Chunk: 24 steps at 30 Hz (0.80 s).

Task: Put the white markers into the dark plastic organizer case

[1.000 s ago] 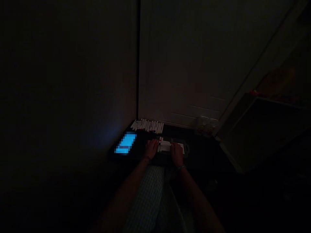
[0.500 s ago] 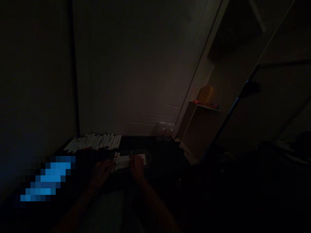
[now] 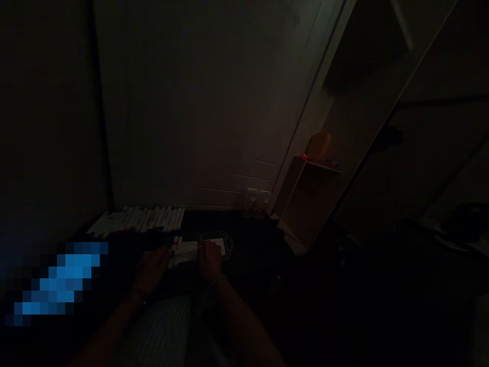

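Low in the dim head view, the left hand (image 3: 152, 270) and the right hand (image 3: 211, 260) sit apart, one at each end of a dark, shallow plastic case (image 3: 225, 243) on a black tabletop (image 3: 244, 224). A bundle of white sticks (image 3: 186, 252), marked with red near one end, lies across the case between the hands. The left fingertips (image 3: 167, 253) come up to the bundle's near end, while the right fingers (image 3: 206, 247) rest on the pale contents of the case. The light is too poor to tell whether either hand is gripping anything.

A thin bracelet (image 3: 137, 294) circles the left wrist, and a pale band (image 3: 218, 279) circles the right. Checked trousers (image 3: 160, 331) show below the forearms.

Beyond the case, a long row of white markers (image 3: 137, 219) lies against the wall. Left of the hands glows a pixelated blue screen (image 3: 57, 280), too blurred to read. Two clear packets (image 3: 255, 202) stand further right, near a small wooden shelf (image 3: 305, 199) with a yellow bottle (image 3: 319, 145) on top. A white panelled door (image 3: 183, 117) fills the background.
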Tool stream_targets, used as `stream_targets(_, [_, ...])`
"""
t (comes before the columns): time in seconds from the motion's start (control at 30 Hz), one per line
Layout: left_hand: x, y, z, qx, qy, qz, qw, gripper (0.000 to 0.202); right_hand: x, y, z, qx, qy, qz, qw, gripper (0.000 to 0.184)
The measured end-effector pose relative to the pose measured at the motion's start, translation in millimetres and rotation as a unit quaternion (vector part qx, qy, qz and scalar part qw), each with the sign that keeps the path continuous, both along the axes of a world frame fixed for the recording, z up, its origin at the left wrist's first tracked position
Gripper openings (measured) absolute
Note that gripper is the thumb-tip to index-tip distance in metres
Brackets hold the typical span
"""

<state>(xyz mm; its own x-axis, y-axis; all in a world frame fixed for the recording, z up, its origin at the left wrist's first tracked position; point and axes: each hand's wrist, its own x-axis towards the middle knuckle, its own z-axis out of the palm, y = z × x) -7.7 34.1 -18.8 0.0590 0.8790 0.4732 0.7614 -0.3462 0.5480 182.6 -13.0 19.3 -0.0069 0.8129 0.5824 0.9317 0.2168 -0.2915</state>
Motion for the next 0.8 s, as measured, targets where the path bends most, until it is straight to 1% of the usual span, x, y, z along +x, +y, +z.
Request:
stream_targets(0.07, [0.6, -1.1, 1.4, -0.002, 0.004, -0.005, 1.0, 0.037, 1.1, -0.5, -0.8, -0.002, 0.006, 0.002, 1.0, 0.026])
stream_targets(0.2, [2.7, -10.1, 7.2, 0.029, 0.002, -0.011, 1.0, 0.036, 2.7, -2.2, -3.0, -0.01, 0.017, -0.004, 1.0, 0.028])
stream_targets(0.3, [5.9, -18.8, 12.6, 0.034, 0.011, 0.001, 0.999, 0.034, 3.1, -2.5, -5.9, -0.007, 0.029, 0.013, 0.999, 0.029])
stream_targets(0.4, [8.7, -23.4, 15.2, 0.028, 0.017, 0.018, 0.999, 0.029, 3.8, -0.8, -9.7, 0.01, 0.066, 0.035, 0.997, 0.03])
stream_targets(0.57, [10.6, -25.0, 13.7, -0.006, -0.009, 0.036, 0.999, 0.02, 5.8, 2.8, -15.3, 0.028, 0.122, 0.064, 0.99, 0.03])
stream_targets(0.7, [10.0, -25.6, 13.1, 0.002, -0.048, 0.057, 0.997, 0.02, 6.3, 1.9, -16.3, 0.033, 0.144, 0.061, 0.987, 0.033])
stream_targets(0.8, [8.6, -25.9, 13.7, 0.009, -0.081, 0.062, 0.995, 0.022, 6.0, -0.7, -14.2, 0.026, 0.142, 0.073, 0.987, 0.034])
